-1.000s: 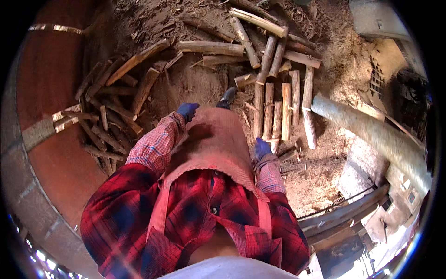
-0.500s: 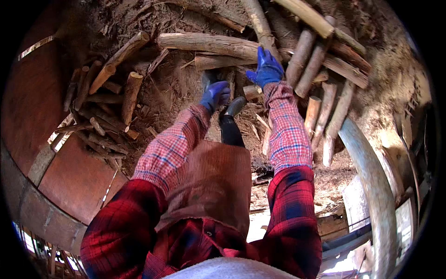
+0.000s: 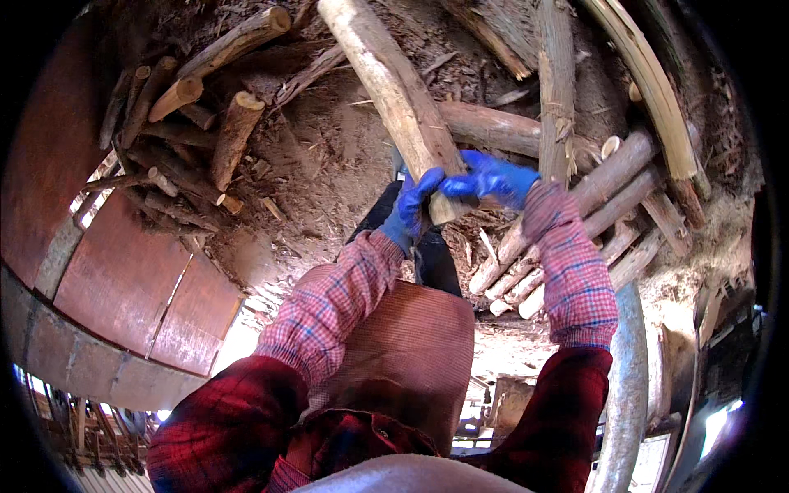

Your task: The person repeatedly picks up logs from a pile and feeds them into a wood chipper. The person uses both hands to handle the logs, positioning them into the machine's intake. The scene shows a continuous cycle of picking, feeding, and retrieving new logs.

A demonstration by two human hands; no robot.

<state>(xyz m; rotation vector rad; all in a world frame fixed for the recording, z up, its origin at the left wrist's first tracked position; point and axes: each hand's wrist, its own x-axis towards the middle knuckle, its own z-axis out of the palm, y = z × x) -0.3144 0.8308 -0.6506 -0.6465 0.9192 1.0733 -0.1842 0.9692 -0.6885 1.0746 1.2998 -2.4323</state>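
A thick pale log [image 3: 386,82] slants away from me, its near end tipped up between my hands. My left hand [image 3: 411,205], in a blue glove, is closed around the left side of that near end. From the right, my right hand [image 3: 486,179], also blue-gloved, lies against the log's other side with its fingers curled on it. Behind my right hand another log [image 3: 493,130] lies on the ground, crossed by an upright-looking barked log [image 3: 557,82].
Cut logs [image 3: 625,177] are stacked at the right, with a split pale log [image 3: 649,74] over them. Shorter pieces [image 3: 238,135] pile up at the left beside rusty metal sheets [image 3: 148,271]. A thick grey pole [image 3: 626,370] stands at lower right. Bark litter [image 3: 304,164] covers the ground.
The long log that lay crosswise is now gripped at its near end and swung to point away from me. My hands have come together, and my view has shifted.
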